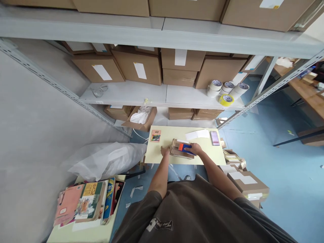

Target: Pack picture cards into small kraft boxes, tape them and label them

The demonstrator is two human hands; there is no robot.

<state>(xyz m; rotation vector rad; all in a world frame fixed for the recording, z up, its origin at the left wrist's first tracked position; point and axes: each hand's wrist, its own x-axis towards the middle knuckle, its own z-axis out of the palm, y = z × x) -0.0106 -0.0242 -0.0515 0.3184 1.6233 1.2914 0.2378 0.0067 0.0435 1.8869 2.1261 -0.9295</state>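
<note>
A small brown cardboard box (177, 152) lies on the pale yellow tabletop (207, 156) in front of me. My left hand (165, 151) is at its left end, with the fingers closed against the cardboard. In my right hand (196, 149) is a blue and orange tape dispenser (186, 147), its orange end pointing left, on top of the box. My right fingers are wrapped around its blue part. Left of the box lies a small colourful booklet (155, 136). White paper slips (197, 134) and a phone (215, 138) lie behind it to the right.
Metal shelves hold cardboard boxes (148, 69) and tape rolls (226, 100). An open carton (143, 118) with white material sits low. At left are a white plastic bag (108, 158) and books (88, 202). Cartons (248, 184) are stacked on the floor at right.
</note>
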